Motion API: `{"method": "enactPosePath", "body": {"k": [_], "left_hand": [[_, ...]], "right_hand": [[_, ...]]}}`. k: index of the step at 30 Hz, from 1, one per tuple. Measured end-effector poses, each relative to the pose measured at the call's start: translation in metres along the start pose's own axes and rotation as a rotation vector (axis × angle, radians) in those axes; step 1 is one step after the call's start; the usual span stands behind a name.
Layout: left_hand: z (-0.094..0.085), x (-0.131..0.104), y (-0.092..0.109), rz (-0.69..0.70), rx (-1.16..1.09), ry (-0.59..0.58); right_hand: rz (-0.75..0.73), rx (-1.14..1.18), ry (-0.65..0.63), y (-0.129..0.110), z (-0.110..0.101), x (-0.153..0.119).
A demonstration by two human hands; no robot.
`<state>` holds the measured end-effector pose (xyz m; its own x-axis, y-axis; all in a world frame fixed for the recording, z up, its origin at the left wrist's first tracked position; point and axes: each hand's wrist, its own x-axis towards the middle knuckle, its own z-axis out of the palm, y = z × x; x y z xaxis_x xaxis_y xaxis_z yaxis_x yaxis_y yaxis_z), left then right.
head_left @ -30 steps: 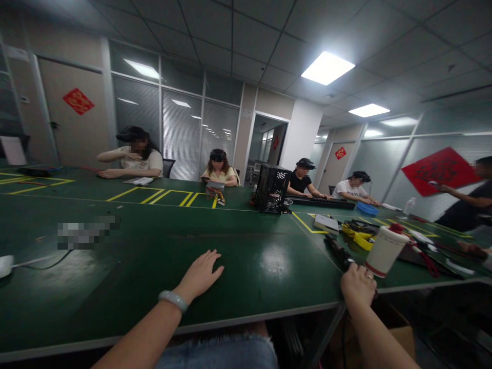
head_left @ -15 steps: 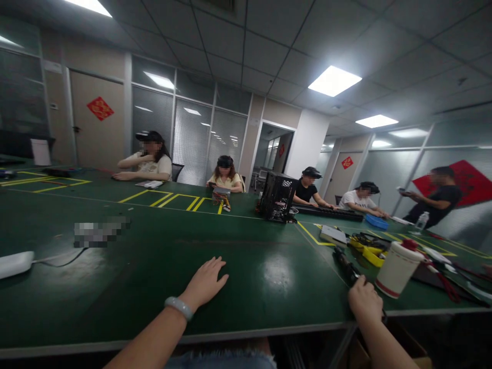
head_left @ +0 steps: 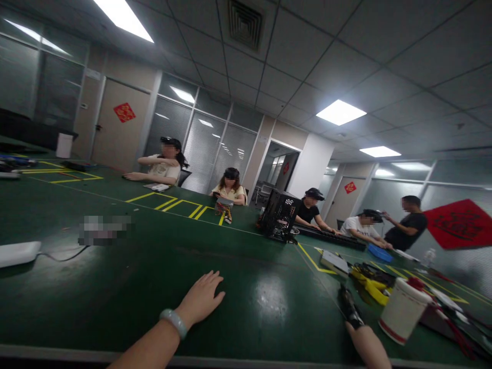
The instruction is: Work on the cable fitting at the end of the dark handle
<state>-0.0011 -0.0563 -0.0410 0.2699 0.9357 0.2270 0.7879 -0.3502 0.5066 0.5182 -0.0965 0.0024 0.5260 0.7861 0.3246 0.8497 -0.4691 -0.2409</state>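
My left hand (head_left: 203, 297) lies palm down on the green tabletop (head_left: 246, 323), fingers stretched out and holding nothing. A pale bangle (head_left: 175, 322) circles that wrist. At the right, my right hand (head_left: 357, 330) is at the near end of a long black object (head_left: 350, 306) on the table, seemingly gripping it. Its fingers are blurred and mostly hidden, and the object's exact kind is unclear. Just right of this hand stands a white cup (head_left: 404, 312) with a red band and a red top.
A black computer case (head_left: 280, 215) stands mid-table. Beyond the right hand are a silver box (head_left: 334, 262), yellow trays (head_left: 372, 288) with cables and a blue tray (head_left: 380, 253). A white device (head_left: 19, 254) with a cord lies left. Several people sit across the table; one stands.
My view has tilted and shifted, so the table sits lower in the picture. My left hand stays flat. The right hand remains at the black object. The standing person has reached toward a seated person's head.
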Motion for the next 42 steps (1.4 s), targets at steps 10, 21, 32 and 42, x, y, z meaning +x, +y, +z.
{"method": "enactPosePath", "body": {"k": [10, 21, 32, 42], "left_hand": [[0.006, 0.004, -0.005, 0.012, 0.030, 0.019], [0.006, 0.005, 0.006, 0.110, 0.007, 0.086], [-0.029, -0.016, 0.049, 0.552, 0.042, -0.048], [-0.018, 0.000, 0.026, 0.321, 0.081, 0.067]], "right_hand": [[-0.064, 0.166, -0.177, 0.027, -0.013, -0.072], [-0.393, 0.263, -0.240, -0.045, -0.005, -0.153], [-0.790, 0.198, -0.281, -0.199, -0.019, -0.184], [-0.884, 0.314, -0.416, -0.229, -0.025, -0.148]]}}
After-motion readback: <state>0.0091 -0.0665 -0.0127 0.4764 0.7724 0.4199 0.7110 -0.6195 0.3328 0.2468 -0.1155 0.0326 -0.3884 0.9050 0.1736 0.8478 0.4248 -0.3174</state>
